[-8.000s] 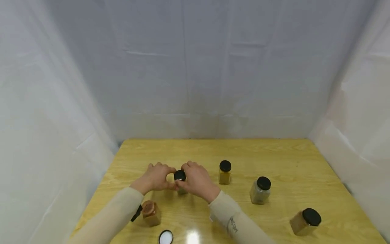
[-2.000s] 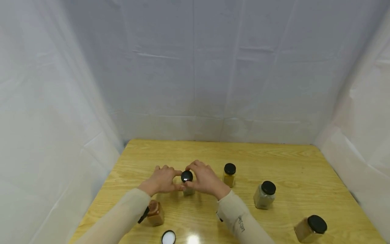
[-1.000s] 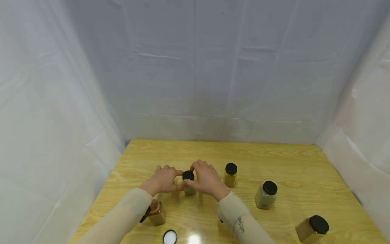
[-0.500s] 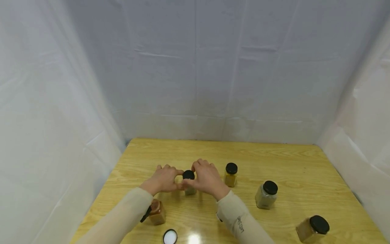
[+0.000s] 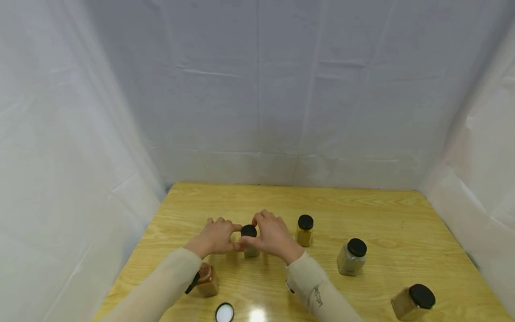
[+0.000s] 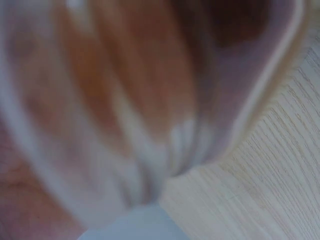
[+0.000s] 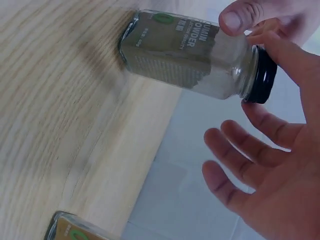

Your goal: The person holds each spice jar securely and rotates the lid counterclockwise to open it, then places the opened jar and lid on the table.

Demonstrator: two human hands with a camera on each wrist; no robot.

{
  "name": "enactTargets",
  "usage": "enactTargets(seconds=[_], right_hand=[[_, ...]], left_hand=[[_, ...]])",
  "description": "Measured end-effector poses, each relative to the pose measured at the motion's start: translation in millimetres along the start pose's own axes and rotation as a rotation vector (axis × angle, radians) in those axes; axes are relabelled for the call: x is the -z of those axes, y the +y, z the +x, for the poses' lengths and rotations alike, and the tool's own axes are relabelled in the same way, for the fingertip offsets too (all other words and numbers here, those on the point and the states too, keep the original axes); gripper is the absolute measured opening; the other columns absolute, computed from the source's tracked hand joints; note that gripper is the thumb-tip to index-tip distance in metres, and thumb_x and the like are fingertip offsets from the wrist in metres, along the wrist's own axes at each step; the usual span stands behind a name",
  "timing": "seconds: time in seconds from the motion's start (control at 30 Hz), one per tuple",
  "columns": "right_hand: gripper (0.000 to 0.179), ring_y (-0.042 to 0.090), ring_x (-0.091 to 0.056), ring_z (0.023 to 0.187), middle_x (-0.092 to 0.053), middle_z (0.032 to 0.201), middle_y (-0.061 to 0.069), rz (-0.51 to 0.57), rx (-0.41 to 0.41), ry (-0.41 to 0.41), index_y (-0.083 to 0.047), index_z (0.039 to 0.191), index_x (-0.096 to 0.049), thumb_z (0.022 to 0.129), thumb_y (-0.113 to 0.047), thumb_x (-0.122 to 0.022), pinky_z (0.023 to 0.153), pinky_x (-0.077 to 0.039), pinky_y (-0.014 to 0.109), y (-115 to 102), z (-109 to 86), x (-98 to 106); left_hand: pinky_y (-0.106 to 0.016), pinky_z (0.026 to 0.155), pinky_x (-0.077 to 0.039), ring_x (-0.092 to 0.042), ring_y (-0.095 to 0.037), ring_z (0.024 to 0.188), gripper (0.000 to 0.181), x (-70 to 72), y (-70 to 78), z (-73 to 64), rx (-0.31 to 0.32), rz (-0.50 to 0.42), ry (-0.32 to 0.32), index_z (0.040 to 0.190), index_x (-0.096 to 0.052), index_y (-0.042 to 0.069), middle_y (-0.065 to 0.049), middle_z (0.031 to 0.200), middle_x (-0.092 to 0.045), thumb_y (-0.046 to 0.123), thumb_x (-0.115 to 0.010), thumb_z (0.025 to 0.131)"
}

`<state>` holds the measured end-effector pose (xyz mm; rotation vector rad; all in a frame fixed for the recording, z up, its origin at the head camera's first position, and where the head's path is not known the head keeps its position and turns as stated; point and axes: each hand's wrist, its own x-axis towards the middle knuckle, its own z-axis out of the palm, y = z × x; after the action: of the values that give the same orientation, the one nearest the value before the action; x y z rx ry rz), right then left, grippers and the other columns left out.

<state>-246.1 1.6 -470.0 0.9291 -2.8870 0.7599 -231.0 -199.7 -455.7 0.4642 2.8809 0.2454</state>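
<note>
A spice jar labelled cumin powder stands upright on the wooden table, its black lid on top. My left hand grips the jar's body; its thumb lies against the glass near the label. My right hand pinches the lid's edge between thumb and index finger, the other fingers loosely spread to one side. Below my left wrist stands an open jar of reddish-brown powder, partly covered by the wrist strap. Large and blurred, this open jar fills much of the left wrist view.
An upturned black lid with a white inside lies at the near edge. To the right stand three capped jars: a yellow one, a greyish one and a brown one. White sheeting encloses the table.
Both hands stay at the same jar throughout, right fingers at its lid, with only slight finger shifts. The whole scene has moved a little rightward in the head view since the oldest frame.
</note>
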Motion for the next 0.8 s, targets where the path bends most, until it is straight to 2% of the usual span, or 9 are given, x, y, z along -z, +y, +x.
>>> enactTargets(seconds=[0.07,0.23,0.4,0.57,0.8], right_hand=[[0.047,0.027,-0.066,0.105,-0.066,0.124,0.010,0.008,0.015,-0.001,-0.009,0.118,-0.068,0.096,-0.050,-0.076,0.098,-0.051,0.056,0.1,-0.4,0.6],[0.041,0.027,-0.065,0.114,-0.064,0.131,0.010,0.047,0.060,-0.044,-0.009,0.132,-0.069,0.097,-0.031,-0.073,0.102,-0.050,0.058,-0.7,-0.1,3.4],[0.051,0.031,-0.063,0.125,-0.062,0.138,0.011,0.035,0.042,-0.070,-0.010,0.139,-0.065,0.099,-0.039,-0.074,0.106,-0.047,0.061,-1.6,-0.2,3.7],[0.052,0.030,-0.063,0.121,-0.064,0.133,0.010,0.025,0.010,-0.053,-0.011,0.128,-0.065,0.095,-0.049,-0.078,0.104,-0.048,0.058,-0.4,-0.7,2.2],[0.046,0.029,-0.065,0.117,-0.064,0.131,0.009,0.044,0.035,-0.046,-0.010,0.128,-0.066,0.096,-0.041,-0.078,0.103,-0.049,0.057,1.8,-1.1,1.8]], left_hand=[[-0.070,0.106,-0.037,-0.059,-0.043,0.124,0.063,0.2,0.0,-0.1,-0.001,-0.003,0.002,0.143,-0.067,0.018,-0.015,0.131,-0.071,0.054,-0.078,0.092],[-0.072,0.107,-0.036,-0.059,-0.044,0.126,0.065,-0.1,0.4,-0.7,-0.004,0.010,0.005,0.143,-0.067,0.020,-0.015,0.132,-0.070,0.058,-0.078,0.090],[-0.073,0.107,-0.036,-0.059,-0.045,0.125,0.062,-0.2,0.6,-1.0,-0.008,0.020,0.006,0.143,-0.068,0.020,-0.016,0.131,-0.070,0.055,-0.077,0.093],[-0.069,0.104,-0.038,-0.060,-0.043,0.121,0.060,0.6,1.1,-1.0,-0.008,0.019,0.004,0.142,-0.068,0.019,-0.016,0.128,-0.071,0.056,-0.075,0.094],[-0.069,0.104,-0.039,-0.060,-0.044,0.123,0.064,0.9,0.9,-0.3,-0.008,0.022,0.003,0.142,-0.068,0.019,-0.015,0.129,-0.071,0.058,-0.077,0.091]])
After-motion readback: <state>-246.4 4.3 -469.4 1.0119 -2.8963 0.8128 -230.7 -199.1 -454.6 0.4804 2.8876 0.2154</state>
